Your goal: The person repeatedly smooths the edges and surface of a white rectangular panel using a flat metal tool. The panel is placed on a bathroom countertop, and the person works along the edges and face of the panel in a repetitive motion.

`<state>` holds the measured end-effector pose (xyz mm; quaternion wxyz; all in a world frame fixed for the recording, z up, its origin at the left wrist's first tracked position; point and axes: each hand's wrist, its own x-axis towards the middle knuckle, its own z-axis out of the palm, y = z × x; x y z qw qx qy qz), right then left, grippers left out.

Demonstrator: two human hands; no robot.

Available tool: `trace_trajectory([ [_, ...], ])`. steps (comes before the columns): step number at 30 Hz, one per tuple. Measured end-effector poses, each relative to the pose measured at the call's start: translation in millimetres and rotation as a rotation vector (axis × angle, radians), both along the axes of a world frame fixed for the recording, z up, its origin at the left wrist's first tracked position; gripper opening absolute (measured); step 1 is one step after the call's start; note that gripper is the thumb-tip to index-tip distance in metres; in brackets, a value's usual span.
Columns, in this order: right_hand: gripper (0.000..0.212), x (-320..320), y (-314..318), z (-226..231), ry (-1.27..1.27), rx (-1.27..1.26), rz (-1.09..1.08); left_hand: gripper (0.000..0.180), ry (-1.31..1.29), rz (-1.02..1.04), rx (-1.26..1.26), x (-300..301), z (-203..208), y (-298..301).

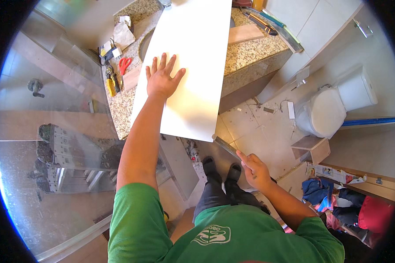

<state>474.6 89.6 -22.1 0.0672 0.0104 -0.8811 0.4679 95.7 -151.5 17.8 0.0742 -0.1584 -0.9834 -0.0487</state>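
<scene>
A large white sheet or panel (pixel 193 65) lies across the granite counter, its near end jutting out over the front edge. My left hand (pixel 161 80) presses flat on it with the fingers spread. Low by the panel's near right corner, my right hand (pixel 254 170) grips a narrow, flat, file-like bar (pixel 226 146), index finger stretched along it. The bar's far tip meets or nearly meets that corner; I cannot tell whether they touch. The lower part of the bar is hidden in my palm.
Red scissors (pixel 124 65), yellow-handled pliers (pixel 110 86) and chargers lie on the granite counter (pixel 245 57) at left. A utility knife (pixel 263 24) rests on a wood strip at right. A toilet (pixel 324 111), a small wooden box (pixel 310 149) and clothes (pixel 351 206) stand farther right; a glass panel (pixel 66 131) is left.
</scene>
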Motion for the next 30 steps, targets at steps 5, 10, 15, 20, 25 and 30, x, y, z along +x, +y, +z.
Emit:
trace_trajectory([
  [5, 0.047, 1, 0, 1, -0.077, -0.015, -0.02, 0.078, 0.035, 0.004, 0.026, -1, -6, -1],
  [10, 0.05, 1, 0, -4, 0.019, 0.028, -0.025, 0.077, 0.119, -0.008, -0.015, -10, -18, -4],
  [15, 0.05, 12, 3, -21, 0.004, -0.042, -0.043, 0.075, 0.146, -0.041, -0.077, -11, -23, -6],
  [20, 0.054, 17, 2, -27, 0.016, -0.052, -0.046, 0.072, 0.073, -0.023, 0.009, -3, -11, -1],
  [25, 0.056, 3, -6, -27, 0.033, -0.074, -0.022, 0.072, 0.082, -0.022, 0.049, 2, -8, 1],
  [30, 0.058, -5, -4, -31, 0.051, -0.014, -0.021, 0.073, 0.067, -0.014, 0.053, 1, -8, 0],
])
